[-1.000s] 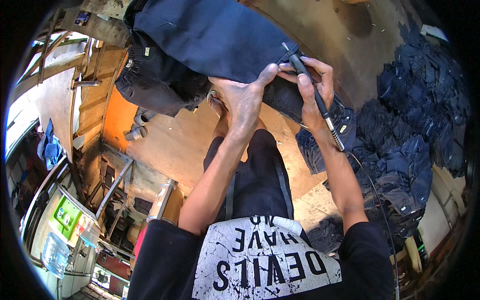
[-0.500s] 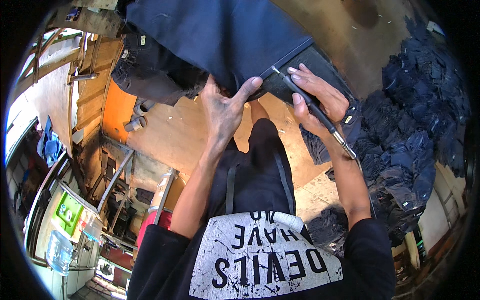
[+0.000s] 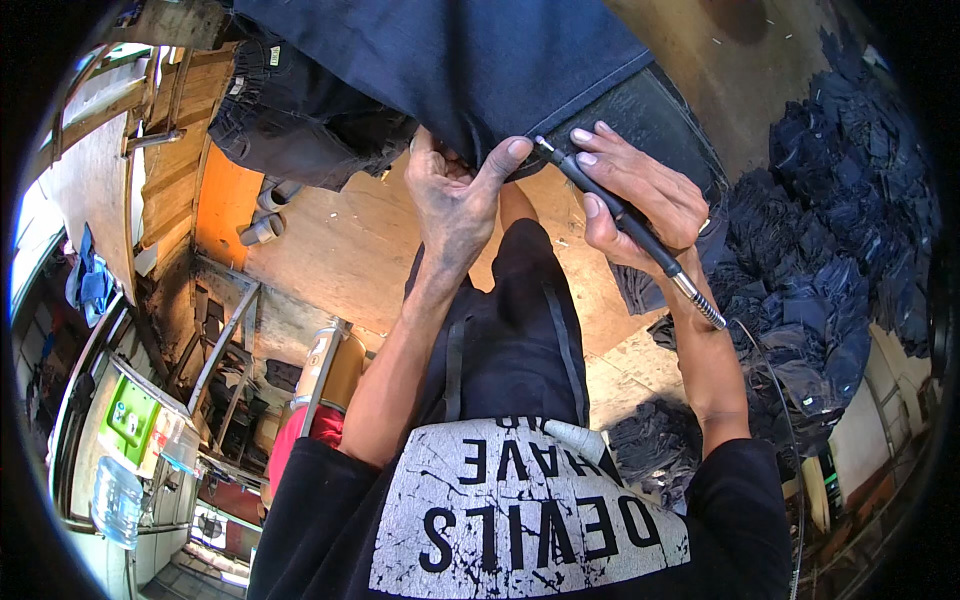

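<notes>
A dark blue denim garment (image 3: 500, 70) is spread at the top of the view, its stitched hem running slantwise over a dark flat board (image 3: 645, 120). My left hand (image 3: 450, 205) grips the near edge of the hem, thumb on top and the other fingers partly hidden under the cloth. My right hand (image 3: 650, 195) holds a slim black rotary tool handpiece (image 3: 625, 215) like a pen. Its small tip is at the hem, just right of my left thumb. From its spring-sleeved rear end a thin cable (image 3: 775, 390) runs down past my right arm.
Dark garments (image 3: 310, 125) lie to the left of the denim. A large heap of dark garments (image 3: 800, 260) fills the right side, with a smaller pile (image 3: 655, 440) near my right elbow. Sandals (image 3: 265, 230) rest on the wooden floor. A metal-topped cylinder (image 3: 325, 365) stands left of my left arm.
The handpiece tip has moved along the hem, closer to my left thumb. My left hand keeps its grip on the cloth, and the whole view has shifted slightly.
</notes>
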### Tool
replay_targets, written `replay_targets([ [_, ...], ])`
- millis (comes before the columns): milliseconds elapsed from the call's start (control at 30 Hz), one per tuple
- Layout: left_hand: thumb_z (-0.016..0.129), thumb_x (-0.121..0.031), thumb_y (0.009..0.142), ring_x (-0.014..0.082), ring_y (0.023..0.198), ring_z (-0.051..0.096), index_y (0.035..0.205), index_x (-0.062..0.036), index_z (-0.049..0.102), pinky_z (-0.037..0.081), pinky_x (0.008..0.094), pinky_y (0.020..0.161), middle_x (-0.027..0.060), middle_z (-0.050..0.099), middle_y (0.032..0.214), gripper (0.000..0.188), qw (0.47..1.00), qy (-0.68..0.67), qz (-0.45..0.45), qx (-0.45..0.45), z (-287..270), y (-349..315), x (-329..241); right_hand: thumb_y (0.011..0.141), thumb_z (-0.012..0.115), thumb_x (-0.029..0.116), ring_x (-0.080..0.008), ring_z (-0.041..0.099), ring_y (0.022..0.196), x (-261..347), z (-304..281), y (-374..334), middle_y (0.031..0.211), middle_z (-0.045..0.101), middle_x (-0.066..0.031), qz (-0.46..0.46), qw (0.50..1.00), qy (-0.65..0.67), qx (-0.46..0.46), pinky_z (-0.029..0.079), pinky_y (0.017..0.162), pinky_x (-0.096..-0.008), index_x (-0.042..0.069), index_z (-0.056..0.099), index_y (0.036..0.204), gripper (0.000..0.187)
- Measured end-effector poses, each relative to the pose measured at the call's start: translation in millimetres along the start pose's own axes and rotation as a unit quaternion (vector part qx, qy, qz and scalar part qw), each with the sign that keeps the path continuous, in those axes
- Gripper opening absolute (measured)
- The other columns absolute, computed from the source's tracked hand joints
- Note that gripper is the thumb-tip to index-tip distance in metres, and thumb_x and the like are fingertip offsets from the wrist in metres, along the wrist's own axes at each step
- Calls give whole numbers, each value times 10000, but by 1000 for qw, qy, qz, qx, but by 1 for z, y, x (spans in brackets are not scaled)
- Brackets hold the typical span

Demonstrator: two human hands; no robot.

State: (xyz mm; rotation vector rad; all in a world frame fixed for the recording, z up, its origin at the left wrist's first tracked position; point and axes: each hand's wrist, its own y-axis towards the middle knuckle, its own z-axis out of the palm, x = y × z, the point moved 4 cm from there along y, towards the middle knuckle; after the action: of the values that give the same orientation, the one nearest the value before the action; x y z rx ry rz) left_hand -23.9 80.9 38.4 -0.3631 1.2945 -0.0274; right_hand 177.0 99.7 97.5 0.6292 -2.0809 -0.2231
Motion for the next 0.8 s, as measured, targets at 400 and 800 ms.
replay_targets([
  [400,920,-172,908,216,1081,751,1364,55,552,619,336,993,170,726,1183,628,999,7,-31,-4,-2,-3,4,757,769,45,-332,818,1048,-6,-1,-5,1002,828,-173,16,1000,-9,-17,651,1013,-482,-11,814,1004,257],
  [800,911,-164,917,224,1086,750,1365,43,531,622,331,984,184,714,1193,623,1000,-15,2,-9,-1,-1,5,770,755,47,-346,822,1019,-8,-4,-5,964,817,-196,27,999,-31,-33,658,991,-496,-44,796,998,249],
])
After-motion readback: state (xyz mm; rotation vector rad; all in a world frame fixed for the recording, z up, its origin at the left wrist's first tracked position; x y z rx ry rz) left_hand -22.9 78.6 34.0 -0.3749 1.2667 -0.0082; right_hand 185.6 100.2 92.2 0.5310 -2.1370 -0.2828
